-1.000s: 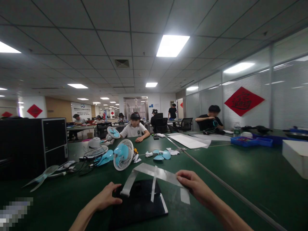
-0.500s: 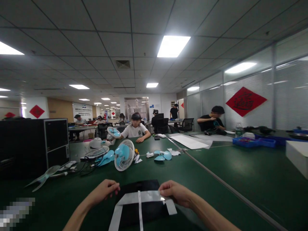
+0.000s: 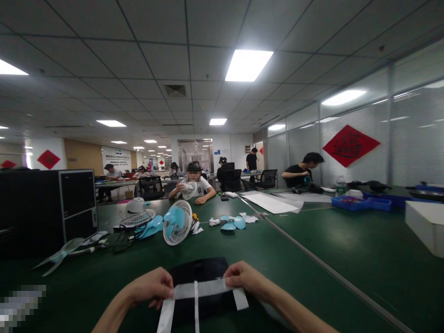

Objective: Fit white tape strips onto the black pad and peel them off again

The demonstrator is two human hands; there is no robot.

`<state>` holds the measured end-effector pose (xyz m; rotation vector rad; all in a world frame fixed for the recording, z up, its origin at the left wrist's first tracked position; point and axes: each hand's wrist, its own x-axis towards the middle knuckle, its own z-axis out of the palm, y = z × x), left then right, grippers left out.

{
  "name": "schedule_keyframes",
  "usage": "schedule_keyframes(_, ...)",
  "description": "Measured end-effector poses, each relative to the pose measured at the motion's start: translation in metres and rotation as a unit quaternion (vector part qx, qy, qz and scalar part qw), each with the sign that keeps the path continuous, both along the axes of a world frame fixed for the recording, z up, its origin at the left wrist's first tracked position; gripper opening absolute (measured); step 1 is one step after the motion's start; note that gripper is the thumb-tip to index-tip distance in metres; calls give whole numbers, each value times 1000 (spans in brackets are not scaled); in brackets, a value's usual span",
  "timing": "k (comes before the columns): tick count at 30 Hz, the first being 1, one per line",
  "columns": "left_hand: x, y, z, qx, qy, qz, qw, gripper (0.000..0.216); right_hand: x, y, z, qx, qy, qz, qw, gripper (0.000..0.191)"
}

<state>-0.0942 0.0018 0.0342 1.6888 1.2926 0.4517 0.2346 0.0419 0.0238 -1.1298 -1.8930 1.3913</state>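
The green worktop filled much of the lower half of the frame. The black pad lay on it at the bottom middle. The left hand was at the pad's left side, and the right hand was at its right side. Each hand's grip was pinched on the tape, one near each corner.

The step looked like holding the tape out straight over the pad. The next move seemed to call for level hands, so the tape would not twist.

The tape was low in the middle of the frame. Its long way ran left to right, with the right side a bit higher. By each hand, an end bent down toward the bottom edge. I could not tell if it touched the pad. The thin strip pointed down from its middle.
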Motion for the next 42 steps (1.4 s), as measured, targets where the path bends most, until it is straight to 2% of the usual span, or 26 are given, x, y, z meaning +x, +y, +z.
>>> schedule_keyframes(4,-2,9,-13,-17,26,12,999,34,-3,-2,1,71,-66,-23,995,13)
schedule_keyframes(9,1,13,-17,-23,57,30,998,35,-3,0,-5,125,-102,-32,986,16)
schedule_keyframes(15,8,9,-13,-4,90,42,995,33,-4,0,-10,196,-143,-41,969,14)
schedule_keyframes(23,11,7,-9,22,152,48,987,20,-5,4,-19,232,-166,-38,958,14)
schedule_keyframes(29,15,4,-6,43,182,52,981,13,-4,1,-21,283,-204,-46,936,14)
schedule_keyframes(33,20,0,-1,67,231,73,968,13,-4,0,-21,285,-212,-53,933,15)
schedule_keyframes(35,23,-3,1,90,229,60,967,17,-4,-1,-20,282,-210,-54,935,15)
schedule_keyframes(42,42,-11,2,193,227,-53,953,36,-6,-6,-11,269,-213,-52,938,15)
